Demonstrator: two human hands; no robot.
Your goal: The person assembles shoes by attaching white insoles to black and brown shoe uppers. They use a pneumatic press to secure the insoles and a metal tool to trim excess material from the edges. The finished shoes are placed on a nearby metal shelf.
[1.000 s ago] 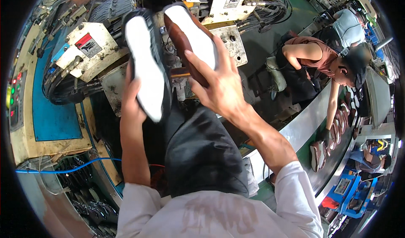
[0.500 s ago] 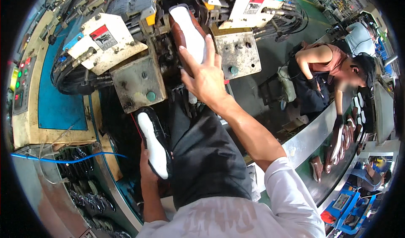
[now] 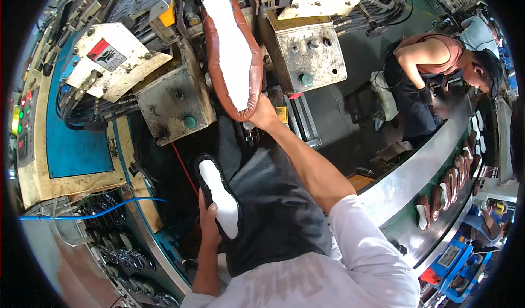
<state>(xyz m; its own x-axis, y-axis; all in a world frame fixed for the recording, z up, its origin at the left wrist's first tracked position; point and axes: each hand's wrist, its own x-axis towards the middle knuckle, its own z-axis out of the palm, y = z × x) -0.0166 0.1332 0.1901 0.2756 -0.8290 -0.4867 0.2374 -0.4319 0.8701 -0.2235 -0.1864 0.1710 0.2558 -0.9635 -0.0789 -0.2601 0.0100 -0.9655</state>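
Observation:
A brown leather shoe upper (image 3: 256, 62), its white bottom (image 3: 232, 45) facing up, is raised in front of the machine. My right hand (image 3: 264, 113) is closed around its near end from below, and the fingers are mostly hidden behind the leather. Low by my left thigh, my left hand (image 3: 208, 216) grips a black shoe upper (image 3: 205, 159) with its white bottom (image 3: 220, 190) also turned up. The thumb lies along its edge; the other fingers are out of sight underneath.
Two grimy control boxes (image 3: 175, 108) (image 3: 311, 54) flank the brown shoe. A teal-topped bench (image 3: 76, 144) and a rack of black shoes (image 3: 117, 248) stand left. At right, a co-worker (image 3: 432, 62) sits by a conveyor (image 3: 394, 198) carrying several brown shoes (image 3: 443, 193).
My right hand has gone from on top of the brown shoe to beneath its near end, and the shoe has come up out of the machine. The black shoe has shifted slightly right.

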